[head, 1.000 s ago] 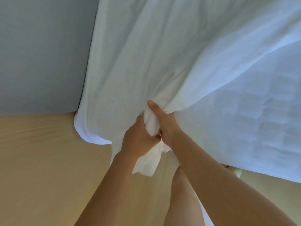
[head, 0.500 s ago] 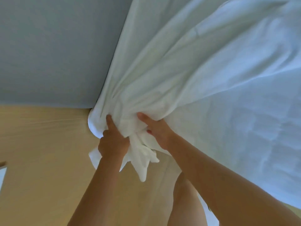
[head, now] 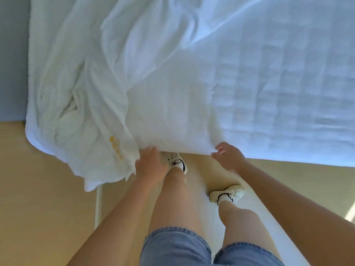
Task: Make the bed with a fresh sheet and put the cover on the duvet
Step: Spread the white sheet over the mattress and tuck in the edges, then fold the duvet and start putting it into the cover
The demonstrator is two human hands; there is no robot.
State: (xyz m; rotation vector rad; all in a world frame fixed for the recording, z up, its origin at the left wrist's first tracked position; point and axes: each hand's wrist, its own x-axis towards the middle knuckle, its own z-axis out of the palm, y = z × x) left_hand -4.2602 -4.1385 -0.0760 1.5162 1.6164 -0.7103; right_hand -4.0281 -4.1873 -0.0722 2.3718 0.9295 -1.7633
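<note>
Wood floor [head: 42,198]; left hand [head: 150,164], right hand [head: 229,156] at edge of sheet [head: 192,112].

No word, number or brand name can be read anywhere. The yellow marks [head: 115,148] near the lower left edge of the white sheet [head: 172,93] are blotches, not letters. The sneaker [head: 177,163] just below that edge bears a dark curved stripe with no lettering that can be made out.
</note>
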